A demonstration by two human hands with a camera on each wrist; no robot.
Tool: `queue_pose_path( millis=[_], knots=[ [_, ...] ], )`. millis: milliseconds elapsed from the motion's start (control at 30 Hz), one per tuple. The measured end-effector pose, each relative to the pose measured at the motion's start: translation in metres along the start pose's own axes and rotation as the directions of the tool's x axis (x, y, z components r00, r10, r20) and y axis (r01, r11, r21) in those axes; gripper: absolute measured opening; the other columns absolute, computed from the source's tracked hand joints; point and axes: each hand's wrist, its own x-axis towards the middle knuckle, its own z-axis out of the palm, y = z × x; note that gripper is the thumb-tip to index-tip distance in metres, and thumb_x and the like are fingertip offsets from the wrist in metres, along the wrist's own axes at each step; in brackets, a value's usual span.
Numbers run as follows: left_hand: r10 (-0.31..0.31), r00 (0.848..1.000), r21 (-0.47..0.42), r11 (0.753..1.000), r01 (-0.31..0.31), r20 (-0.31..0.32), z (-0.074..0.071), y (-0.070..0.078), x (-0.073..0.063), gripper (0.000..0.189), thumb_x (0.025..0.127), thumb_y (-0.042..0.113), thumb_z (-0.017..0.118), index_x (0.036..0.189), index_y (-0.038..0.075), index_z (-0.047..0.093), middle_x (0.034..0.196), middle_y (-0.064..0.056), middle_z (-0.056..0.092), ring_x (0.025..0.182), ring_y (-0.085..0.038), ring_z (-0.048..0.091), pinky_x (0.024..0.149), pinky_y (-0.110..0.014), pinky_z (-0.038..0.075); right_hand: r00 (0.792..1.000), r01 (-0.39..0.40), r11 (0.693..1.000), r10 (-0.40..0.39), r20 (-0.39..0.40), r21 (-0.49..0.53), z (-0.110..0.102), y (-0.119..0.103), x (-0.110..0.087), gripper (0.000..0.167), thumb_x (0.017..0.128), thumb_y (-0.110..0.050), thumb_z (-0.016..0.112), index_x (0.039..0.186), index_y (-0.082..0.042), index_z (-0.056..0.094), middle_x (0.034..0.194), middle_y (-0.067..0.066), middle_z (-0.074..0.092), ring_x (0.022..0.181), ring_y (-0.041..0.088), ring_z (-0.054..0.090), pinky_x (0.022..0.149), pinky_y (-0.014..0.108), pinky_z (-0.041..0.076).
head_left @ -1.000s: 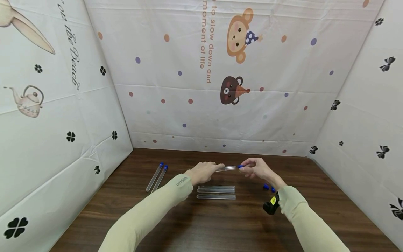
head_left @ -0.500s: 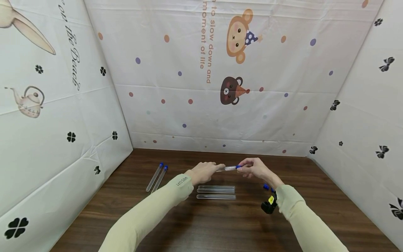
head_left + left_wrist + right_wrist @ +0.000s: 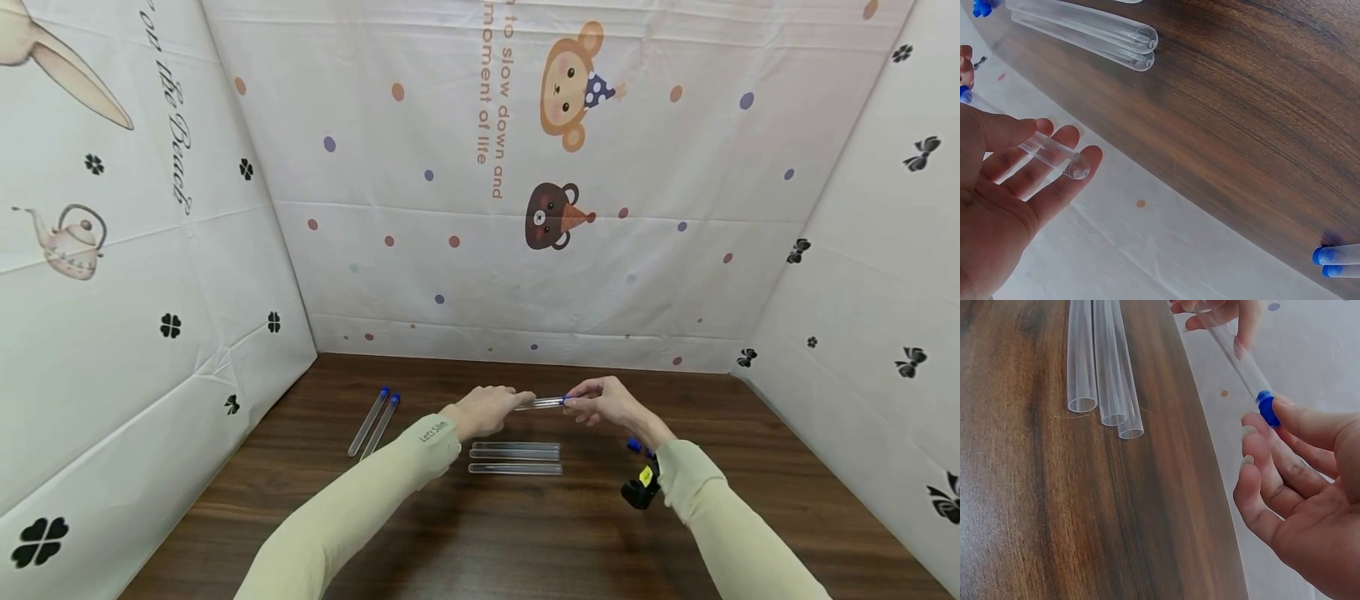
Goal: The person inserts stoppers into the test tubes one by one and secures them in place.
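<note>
My left hand point(image 3: 483, 410) grips a clear test tube point(image 3: 1047, 152) between thumb and fingers, its rounded end showing past the fingertips in the left wrist view. Across from it, my right hand point(image 3: 609, 402) pinches a blue cap point(image 3: 1267, 409) between thumb and fingers. That cap sits at the tube's mouth, its narrower part inside the tube's end. Nearer the person, three uncapped test tubes point(image 3: 515, 456) lie side by side on the brown table point(image 3: 480, 542). Two test tubes with blue caps point(image 3: 372, 425) lie off to the left.
Loose blue caps point(image 3: 634, 444) lie by the right forearm, partly covered by the sleeve. Beside them is a black object with a yellow label point(image 3: 641, 490). White printed cloth point(image 3: 420, 267) walls in the table at the back and both sides.
The right hand has moved slightly left, bringing the blue cap from a small gap away onto the tube's end. The left hand has stayed in place with the test tube.
</note>
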Motion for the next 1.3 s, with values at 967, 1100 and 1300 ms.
queue_pose_path(
  millis=[967, 1100, 1300],
  knots=[
    [-0.015, 1.000, 0.018, 1.000, 0.015, -0.015, 0.006, -0.004, -0.004, 0.029, 0.090, 0.003, 0.062, 0.115, 0.017, 0.061, 0.098, 0.002, 0.068, 0.087, -0.012, 0.066, 0.069, -0.025, 0.054, 0.999, 0.031, 0.999, -0.030, 0.036, -0.015, 0.014, -0.005, -0.001, 0.036, 0.100, -0.022, 0.052, 0.116, 0.009, 0.061, 0.083, 0.008, 0.070, 0.067, 0.017, 0.065, 0.058, 0.032, 0.054],
    [-0.019, 1.000, 0.018, 1.000, 0.019, -0.010, 0.002, -0.003, -0.006, 0.026, 0.090, 0.002, 0.061, 0.112, 0.015, 0.060, 0.095, 0.001, 0.067, 0.084, -0.013, 0.065, 0.068, -0.025, 0.053, 0.996, 0.084, 0.992, -0.080, 0.050, -0.092, 0.015, -0.004, 0.001, 0.035, 0.101, -0.023, 0.050, 0.111, 0.008, 0.064, 0.088, 0.023, 0.070, 0.065, 0.022, 0.066, 0.057, 0.037, 0.054],
    [-0.007, 1.000, 0.016, 1.000, 0.007, -0.006, 0.001, -0.004, -0.007, 0.026, 0.090, 0.001, 0.060, 0.112, 0.015, 0.060, 0.096, 0.001, 0.067, 0.085, -0.013, 0.065, 0.068, -0.025, 0.053, 0.993, 0.111, 0.984, -0.105, 0.051, -0.141, 0.018, -0.004, 0.002, 0.035, 0.102, -0.025, 0.046, 0.098, 0.003, 0.066, 0.093, 0.033, 0.066, 0.062, 0.023, 0.063, 0.055, 0.039, 0.053]
  ],
)
